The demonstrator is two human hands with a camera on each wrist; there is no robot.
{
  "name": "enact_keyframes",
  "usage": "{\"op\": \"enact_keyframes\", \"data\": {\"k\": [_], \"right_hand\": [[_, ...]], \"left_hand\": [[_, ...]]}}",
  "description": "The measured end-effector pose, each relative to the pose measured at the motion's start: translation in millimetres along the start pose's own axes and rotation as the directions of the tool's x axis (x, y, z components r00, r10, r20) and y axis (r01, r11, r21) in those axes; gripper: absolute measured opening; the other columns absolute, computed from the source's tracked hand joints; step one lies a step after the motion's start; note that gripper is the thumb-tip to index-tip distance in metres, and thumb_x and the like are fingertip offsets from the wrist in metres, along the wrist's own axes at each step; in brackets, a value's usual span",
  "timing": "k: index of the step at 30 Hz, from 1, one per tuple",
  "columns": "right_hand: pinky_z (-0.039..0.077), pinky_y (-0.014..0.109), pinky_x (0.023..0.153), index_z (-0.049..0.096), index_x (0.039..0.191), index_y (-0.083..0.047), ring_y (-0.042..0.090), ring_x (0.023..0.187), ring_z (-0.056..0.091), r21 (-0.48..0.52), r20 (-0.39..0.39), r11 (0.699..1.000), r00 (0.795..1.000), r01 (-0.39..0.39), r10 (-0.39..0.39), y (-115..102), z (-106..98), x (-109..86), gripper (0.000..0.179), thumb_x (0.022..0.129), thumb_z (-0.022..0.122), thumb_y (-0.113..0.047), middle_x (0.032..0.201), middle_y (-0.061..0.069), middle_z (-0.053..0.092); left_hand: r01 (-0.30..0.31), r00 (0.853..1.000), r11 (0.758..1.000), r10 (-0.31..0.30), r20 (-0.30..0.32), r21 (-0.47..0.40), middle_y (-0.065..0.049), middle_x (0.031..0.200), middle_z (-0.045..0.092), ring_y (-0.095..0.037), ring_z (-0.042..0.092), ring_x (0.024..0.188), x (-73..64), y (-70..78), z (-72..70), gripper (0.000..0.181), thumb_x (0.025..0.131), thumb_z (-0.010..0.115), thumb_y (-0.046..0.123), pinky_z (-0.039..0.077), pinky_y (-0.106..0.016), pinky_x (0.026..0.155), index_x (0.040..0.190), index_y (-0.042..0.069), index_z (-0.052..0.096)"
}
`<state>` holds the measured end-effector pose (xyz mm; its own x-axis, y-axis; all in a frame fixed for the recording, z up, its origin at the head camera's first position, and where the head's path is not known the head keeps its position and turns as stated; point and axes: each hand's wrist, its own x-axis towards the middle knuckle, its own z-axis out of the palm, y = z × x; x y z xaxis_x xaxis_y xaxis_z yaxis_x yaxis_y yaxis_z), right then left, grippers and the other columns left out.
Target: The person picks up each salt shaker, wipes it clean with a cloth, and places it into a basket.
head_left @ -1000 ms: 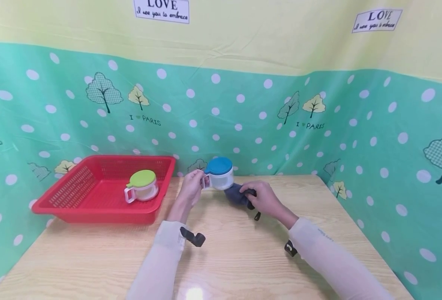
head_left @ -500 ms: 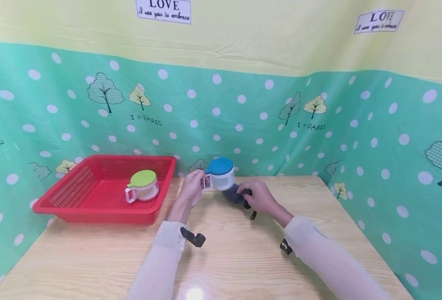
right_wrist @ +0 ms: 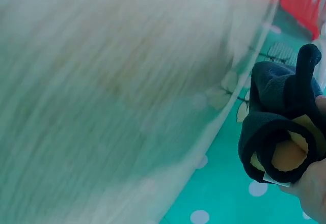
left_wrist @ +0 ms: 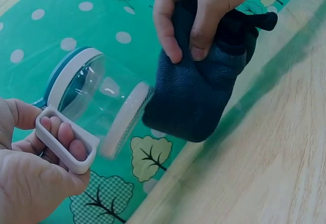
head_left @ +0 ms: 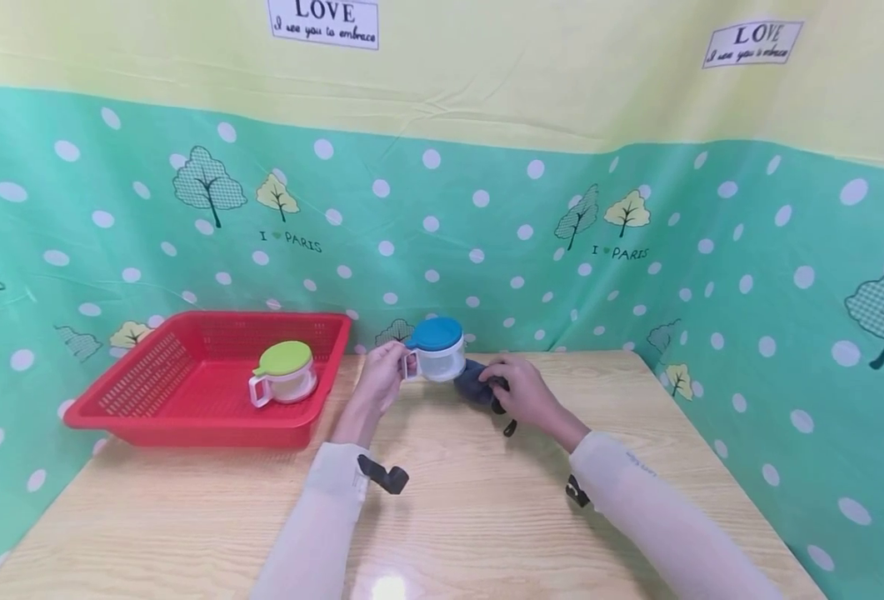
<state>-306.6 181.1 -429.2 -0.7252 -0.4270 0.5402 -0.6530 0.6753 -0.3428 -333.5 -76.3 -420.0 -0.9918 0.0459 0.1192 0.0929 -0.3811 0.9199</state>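
Note:
My left hand [head_left: 382,377] grips the white handle of a clear seasoning jar [head_left: 443,363] with a blue lid, held above the table. In the left wrist view, the curled fingers pass through the handle [left_wrist: 91,155]. My right hand [head_left: 522,392] pinches a dark blue soft cloth [left_wrist: 188,94] between thumb and fingers. The cloth's edge lies against the jar's white base [left_wrist: 127,119] in that view. From the right wrist, the cloth shows a rolled dark cuff [right_wrist: 249,142], a pale lining and a short loop [right_wrist: 307,63]. Some right fingers are hidden by the cloth.
A red plastic basket [head_left: 209,435] stands at the left of the wooden table [head_left: 486,525]. Inside it sits a similar jar [head_left: 286,371] with a lime green lid. A green and yellow patterned curtain [head_left: 442,200] hangs behind and to the right.
My right hand shifts slightly left with the cloth, then back a little, beside the jar's base. My left hand keeps the jar nearly still; the basket stays put.

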Motion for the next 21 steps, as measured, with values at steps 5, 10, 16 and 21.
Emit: {"op": "enact_keyframes", "data": {"k": [5, 10, 16, 21], "right_hand": [[0.056, 0.044, 0.086, 0.078, 0.097, -0.007, 0.029, 0.1, 0.064, -0.06, 0.011, 0.994, 0.996, 0.09, -0.089, 2.9, 1.5, 0.8, 0.022, 0.083, 0.074, 0.009, 0.104, 0.01, 0.068], [0.056, 0.04, 0.083, 0.077, 0.099, -0.006, 0.027, 0.098, 0.063, -0.067, 0.062, 0.987, 0.988, 0.144, -0.14, -11.6, 9.9, 1.3, 0.02, 0.085, 0.073, 0.007, 0.103, 0.01, 0.068], [0.055, 0.039, 0.083, 0.077, 0.098, -0.006, 0.026, 0.099, 0.062, -0.071, 0.063, 0.985, 0.986, 0.157, -0.152, -27.6, 17.5, 0.9, 0.02, 0.084, 0.074, 0.008, 0.105, 0.01, 0.068], [0.054, 0.039, 0.083, 0.077, 0.099, -0.006, 0.026, 0.096, 0.06, -0.086, 0.09, 0.98, 0.981, 0.181, -0.173, -35.1, 21.0, 1.2, 0.017, 0.086, 0.074, 0.005, 0.105, 0.009, 0.066]], "left_hand": [[0.015, 1.0, 1.0, -0.015, -0.005, -0.02, -0.006, 0.077, 0.052, -0.018, 0.051, 0.076, -0.5, 1.6, 1.4, 0.026, 0.098, 0.044, -0.003, 0.046, -0.029, 0.076, 0.074, 0.005, 0.05], [0.0, 1.0, 0.999, -0.001, -0.009, -0.032, -0.005, 0.077, 0.052, -0.016, 0.052, 0.076, -0.7, 1.8, 1.8, 0.027, 0.099, 0.044, -0.002, 0.047, -0.028, 0.076, 0.074, 0.006, 0.05], [0.003, 1.0, 0.997, -0.003, -0.002, -0.082, -0.006, 0.075, 0.052, -0.015, 0.052, 0.073, -0.9, 0.5, 3.2, 0.027, 0.099, 0.043, -0.003, 0.047, -0.026, 0.071, 0.074, 0.005, 0.051], [-0.007, 1.0, 0.997, 0.007, -0.003, -0.077, -0.006, 0.073, 0.054, -0.016, 0.052, 0.071, -0.2, -1.1, 3.5, 0.027, 0.099, 0.043, -0.003, 0.048, -0.025, 0.07, 0.075, 0.005, 0.053]]}}
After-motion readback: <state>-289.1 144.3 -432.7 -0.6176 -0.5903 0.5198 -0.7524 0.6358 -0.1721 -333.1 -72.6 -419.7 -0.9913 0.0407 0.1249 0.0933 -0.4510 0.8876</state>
